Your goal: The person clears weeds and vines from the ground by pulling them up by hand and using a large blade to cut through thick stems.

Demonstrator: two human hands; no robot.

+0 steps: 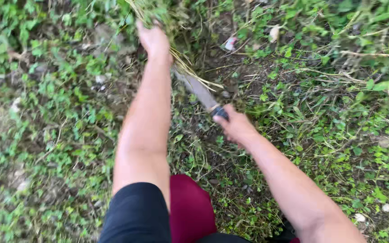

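Observation:
My left hand [154, 41] is stretched forward and closed around a bunch of long green grass and dry stalks [158, 13] at the top of the view. My right hand [236, 126] grips the dark handle of a long knife [200, 92]. Its grey blade points up and left, reaching the base of the grass bunch just under my left wrist. Pale straw-like stems hang down across the blade.
Low green weeds and bare brown soil [46, 135] cover the ground all around. A small scrap of litter [230, 43] lies at the back. A dark red garment [190, 207] and a black sleeve [136, 216] show at the bottom.

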